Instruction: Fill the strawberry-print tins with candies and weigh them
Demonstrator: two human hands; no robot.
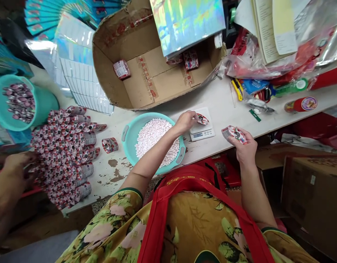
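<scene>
My left hand [185,122] pinches the edge of a small red-and-white printed packet [203,119] over the white digital scale [201,136]. Whether that packet rests on the weighing plate I cannot tell. To the right of the scale, my right hand [246,144] grips a second printed packet [234,133], its patterned face turned up. Under my left forearm stands a turquoise basin [126,149] with pale pink candy-like pellets [153,133], partly hidden by the arm. One more printed packet [109,145] lies on the table left of the basin.
A heap of similar packets [67,153] covers the table's left side, where a co-worker's hand [19,168] reaches in. Behind it stands a turquoise bucket [45,106] of small wrapped pieces. A cardboard box [135,98] holds a few packets. A yellow cutter [237,90] lies at right.
</scene>
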